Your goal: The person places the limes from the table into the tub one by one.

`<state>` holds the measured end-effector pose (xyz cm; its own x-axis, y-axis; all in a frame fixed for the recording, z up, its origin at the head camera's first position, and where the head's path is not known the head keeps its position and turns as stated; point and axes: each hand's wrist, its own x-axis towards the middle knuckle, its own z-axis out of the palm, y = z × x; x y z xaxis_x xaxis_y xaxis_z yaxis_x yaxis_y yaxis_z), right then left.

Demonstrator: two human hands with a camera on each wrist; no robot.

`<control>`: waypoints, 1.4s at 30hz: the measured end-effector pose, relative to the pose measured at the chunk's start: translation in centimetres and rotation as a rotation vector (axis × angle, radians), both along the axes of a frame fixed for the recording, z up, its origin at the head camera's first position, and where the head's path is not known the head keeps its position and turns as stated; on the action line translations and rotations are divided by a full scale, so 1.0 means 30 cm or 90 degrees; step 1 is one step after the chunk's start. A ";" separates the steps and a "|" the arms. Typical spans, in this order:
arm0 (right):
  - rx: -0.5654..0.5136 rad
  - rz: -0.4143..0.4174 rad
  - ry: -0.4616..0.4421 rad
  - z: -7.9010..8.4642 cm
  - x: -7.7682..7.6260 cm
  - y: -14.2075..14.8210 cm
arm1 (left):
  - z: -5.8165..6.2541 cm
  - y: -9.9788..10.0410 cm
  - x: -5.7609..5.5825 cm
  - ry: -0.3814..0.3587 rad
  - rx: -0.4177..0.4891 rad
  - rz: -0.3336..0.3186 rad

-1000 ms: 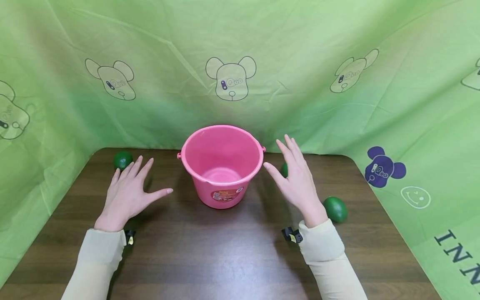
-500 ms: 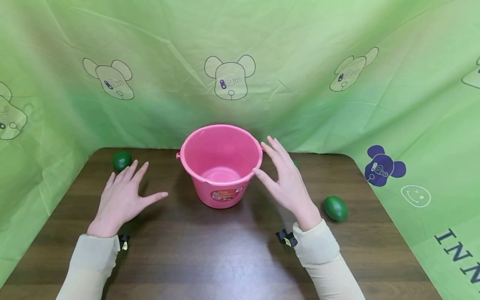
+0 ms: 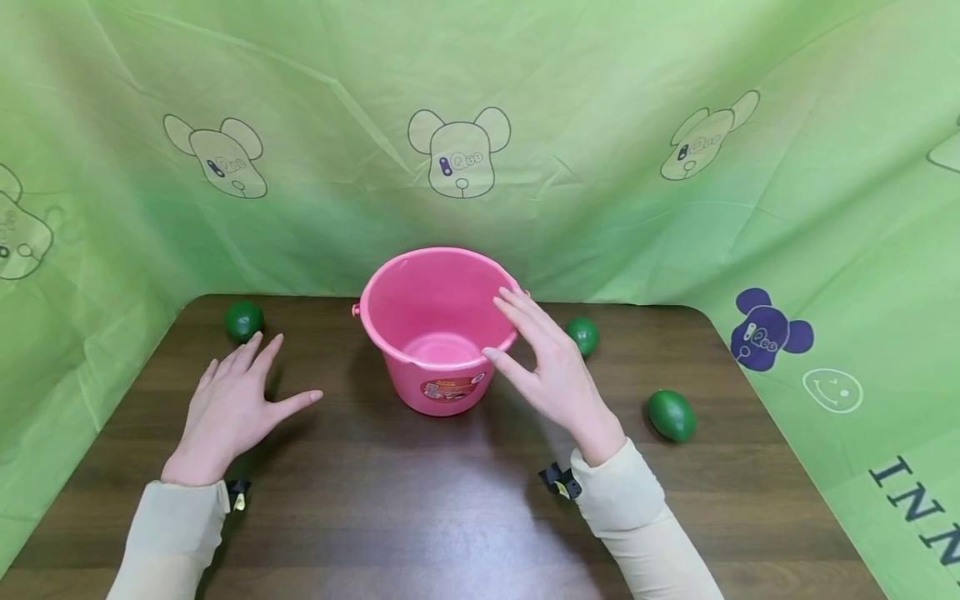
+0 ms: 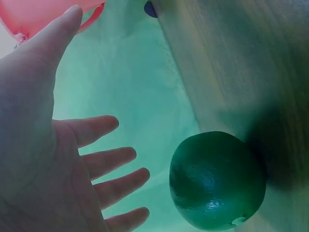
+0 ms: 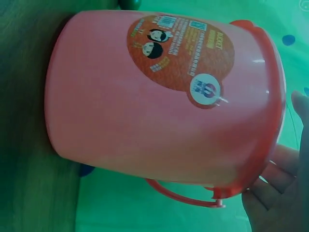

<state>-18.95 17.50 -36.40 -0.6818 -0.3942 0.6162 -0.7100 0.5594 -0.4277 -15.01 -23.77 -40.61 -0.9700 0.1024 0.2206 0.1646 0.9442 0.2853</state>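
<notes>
A pink bucket [image 3: 408, 385] with a red label stands upright at the back middle of the table. My right hand [image 3: 555, 379] is at the right side of its rim, fingers extended and thumb apart, overlapping the opening in the head view. In the right wrist view the fingertips lie right at the bucket's rim [image 5: 273, 130]. My left hand [image 3: 228, 412] is spread over the table's left side, holding nothing. Just beyond its fingertips lies a glossy dark green fruit [image 3: 243, 321], rounded like an avocado. Close up in the left wrist view, this fruit [image 4: 217, 181] shows a pale stem spot.
Two similar green fruits lie to the right of the bucket: one at the back [image 3: 582, 336], one nearer the right edge [image 3: 671, 416]. The bucket's handle [image 5: 181, 197] hangs down its back side. A green patterned cloth [image 3: 315, 167] encloses the brown wooden table [image 3: 420, 517].
My right hand has moved left from beside the bucket to over its rim, uncovering the back right fruit. My left hand has drawn slightly left and toward me. The bucket stays put.
</notes>
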 end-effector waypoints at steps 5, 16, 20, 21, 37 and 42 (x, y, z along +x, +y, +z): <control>-0.003 0.009 0.000 -0.017 -0.002 -0.009 | -0.010 -0.009 0.003 -0.001 0.005 0.008; -0.017 0.008 -0.006 -0.025 -0.005 -0.016 | -0.035 -0.045 0.001 0.008 0.010 0.018; -0.023 0.005 -0.003 -0.025 -0.008 -0.018 | -0.044 -0.068 0.007 -0.008 0.009 0.028; -0.024 0.007 0.000 -0.025 -0.010 -0.019 | -0.046 -0.074 0.008 -0.017 0.010 0.032; -0.032 0.023 0.033 -0.021 -0.008 -0.015 | -0.077 -0.122 0.020 -0.050 0.074 0.040; -0.031 0.013 0.034 -0.017 0.005 -0.018 | -0.074 -0.135 0.020 -0.068 0.088 0.058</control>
<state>-18.80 16.95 -36.91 -0.6393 -0.3760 0.6707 -0.7436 0.5243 -0.4148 -14.40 -27.82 -42.83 -0.9925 -0.0103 0.1220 0.0427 0.9047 0.4239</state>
